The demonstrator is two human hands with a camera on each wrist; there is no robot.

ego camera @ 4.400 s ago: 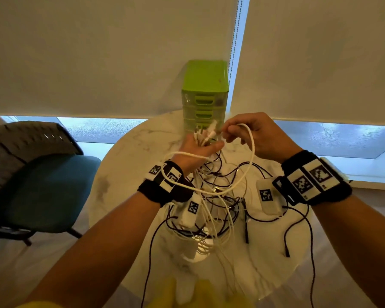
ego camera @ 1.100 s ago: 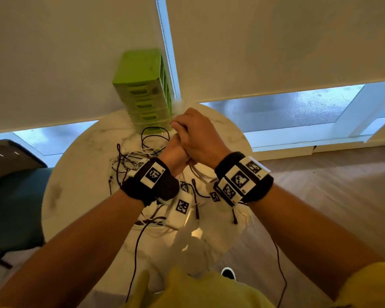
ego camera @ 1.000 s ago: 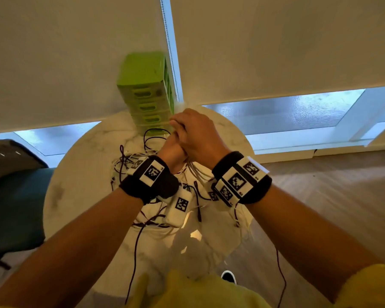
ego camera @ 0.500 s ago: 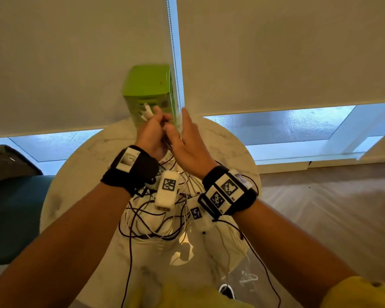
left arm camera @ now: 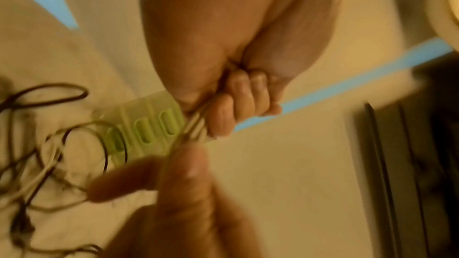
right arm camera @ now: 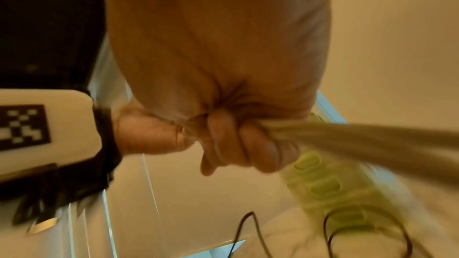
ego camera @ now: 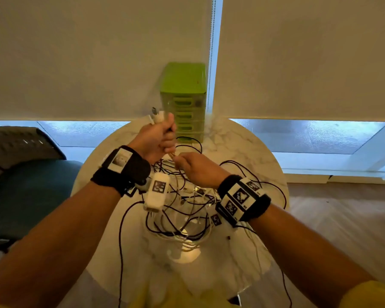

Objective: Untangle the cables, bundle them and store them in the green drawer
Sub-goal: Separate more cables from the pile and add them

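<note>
My left hand [ego camera: 165,134] is raised in front of the green drawer unit [ego camera: 182,101] and grips a bunch of white cables [ego camera: 172,154], their plug ends [ego camera: 157,116] sticking out above the fist. Just below it, my right hand [ego camera: 182,163] grips the same white strands. The left wrist view shows my left fingers [left arm camera: 238,101] curled round the white cables [left arm camera: 196,127]. In the right wrist view my fingers [right arm camera: 243,144] are curled round the white cables [right arm camera: 372,144], blurred. A tangle of black and white cables [ego camera: 182,210] lies beneath on the round marble table [ego camera: 242,147].
The drawer unit stands at the table's far edge against roller blinds [ego camera: 298,63], all its drawers pushed in. A dark chair [ego camera: 20,174] stands to the left. Black cables [ego camera: 120,252] hang over the table's near edge. Wooden floor [ego camera: 342,218] lies to the right.
My right hand has slid down the white cables, away from my left hand, which still holds the plug ends up. My head has turned so the drawer unit sits more centrally.
</note>
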